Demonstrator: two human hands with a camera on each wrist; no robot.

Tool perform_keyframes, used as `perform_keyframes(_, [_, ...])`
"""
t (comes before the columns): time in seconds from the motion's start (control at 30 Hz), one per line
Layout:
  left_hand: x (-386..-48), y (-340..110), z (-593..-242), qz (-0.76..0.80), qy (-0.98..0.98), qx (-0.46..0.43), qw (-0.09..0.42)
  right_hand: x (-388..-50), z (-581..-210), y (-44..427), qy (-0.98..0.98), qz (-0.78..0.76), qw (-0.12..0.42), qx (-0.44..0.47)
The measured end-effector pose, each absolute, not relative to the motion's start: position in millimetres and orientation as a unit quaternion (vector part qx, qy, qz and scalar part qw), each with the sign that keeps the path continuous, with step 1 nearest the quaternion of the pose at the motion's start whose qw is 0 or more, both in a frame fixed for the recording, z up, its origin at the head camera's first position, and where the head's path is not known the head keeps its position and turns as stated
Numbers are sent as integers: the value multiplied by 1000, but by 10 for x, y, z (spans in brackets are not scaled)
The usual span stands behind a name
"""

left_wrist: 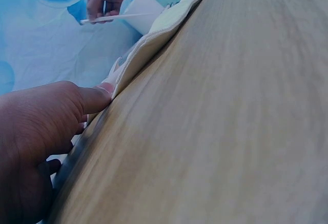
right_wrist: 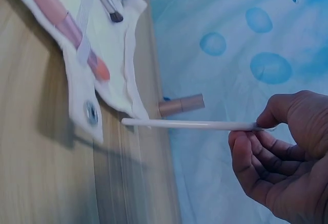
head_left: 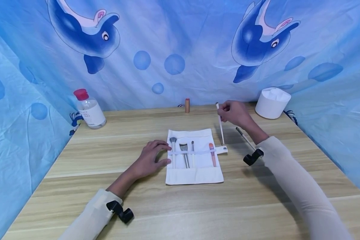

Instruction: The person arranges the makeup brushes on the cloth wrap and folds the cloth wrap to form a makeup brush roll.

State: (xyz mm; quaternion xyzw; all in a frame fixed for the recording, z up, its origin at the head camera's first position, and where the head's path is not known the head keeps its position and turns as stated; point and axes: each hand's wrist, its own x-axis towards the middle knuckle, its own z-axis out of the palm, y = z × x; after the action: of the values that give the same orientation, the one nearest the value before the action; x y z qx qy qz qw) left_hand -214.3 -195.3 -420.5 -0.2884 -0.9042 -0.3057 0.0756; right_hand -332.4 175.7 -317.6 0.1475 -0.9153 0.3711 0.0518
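Note:
My right hand [head_left: 234,113] pinches a thin white-handled makeup brush [head_left: 221,130] near its upper end, above the table right of the brush roll. In the right wrist view, the handle's bare end points toward the white cloth brush roll [right_wrist: 115,88]. My left hand [head_left: 150,158] rests at the roll's left edge, thumb and fingers spread apart and touching the cloth. Under the roll's elastic band sit a fluffy grey brush [head_left: 173,141], a fan-shaped brush [head_left: 184,153], a slim white brush [head_left: 193,155] and a pink brush [head_left: 212,155].
Another brush [head_left: 244,136] lies on the table, partly hidden by the right wrist. A snap tab [head_left: 221,149] sticks out from the roll's right side. Farther back are a red-capped bottle [head_left: 91,111], a small brown tube [head_left: 187,106] and a white round container [head_left: 272,103].

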Motion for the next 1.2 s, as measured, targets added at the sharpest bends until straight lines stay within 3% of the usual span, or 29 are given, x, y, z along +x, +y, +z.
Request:
perform_keyframes(0.27, [-2144,-1950,-4206,-306,-904,-290,78,-3342,-3210,1523,-881,445,10,158])
perform_keyframes(0.8, [-2138,-1950,-4211,-310,-903,-289,78,-3310,-3352,1127,-842,505,-14,189])
perform_keyframes(1.2, [-2132,-1944,-4205,-308,-905,-284,76,-3291,-3491,1035,-832,522,-80,171])
